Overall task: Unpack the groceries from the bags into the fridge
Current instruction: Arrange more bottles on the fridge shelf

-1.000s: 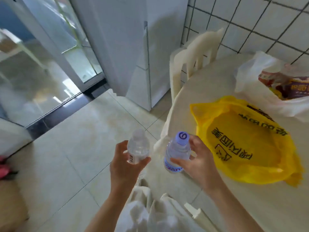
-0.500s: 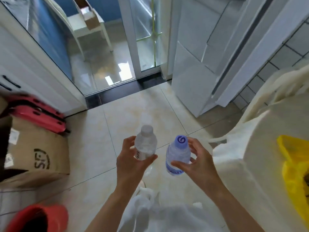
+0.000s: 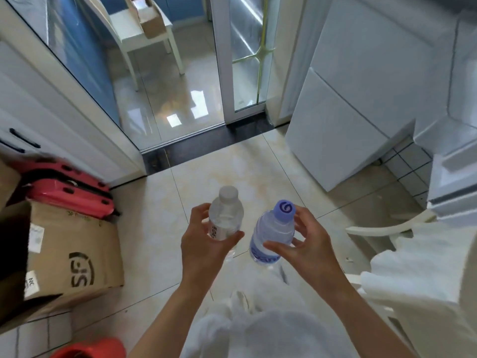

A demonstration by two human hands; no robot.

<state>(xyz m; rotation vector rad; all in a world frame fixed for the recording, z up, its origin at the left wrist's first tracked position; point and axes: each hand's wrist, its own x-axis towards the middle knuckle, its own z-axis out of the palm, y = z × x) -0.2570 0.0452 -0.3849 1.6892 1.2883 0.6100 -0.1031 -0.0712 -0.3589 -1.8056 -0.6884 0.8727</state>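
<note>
left hand (image 3: 204, 250) grips a clear water bottle (image 3: 225, 218) with a white cap; thumb lies across the front of the label, fingers curl round the far side. the bottle stands roughly upright, its neck and cap rising above the hand and its base showing just below the thumb.

right hand (image 3: 307, 248) holds a second water bottle (image 3: 272, 235), this one with a blue cap bearing a swirl mark and a blue label band low on the body. thumb presses across its lower front, fingers curl round the right side up near the cap. this bottle tilts slightly, cap toward the right hand's fingertips, and its base hangs below the thumb.

the two bottles are side by side, close but apart, both held in the air over the beige tiled floor (image 3: 185, 202) in front of the person's body.

the white fridge (image 3: 361, 104) stands ahead to the right, well apart from both bottles; whether its door is open cannot be told.

a brown cardboard box (image 3: 74, 257) sits on the floor to the left, with red cases (image 3: 69, 192) behind it. a white table edge (image 3: 426, 267) shows at the right. a glass sliding door (image 3: 242, 55) stands beyond the dark threshold.
</note>
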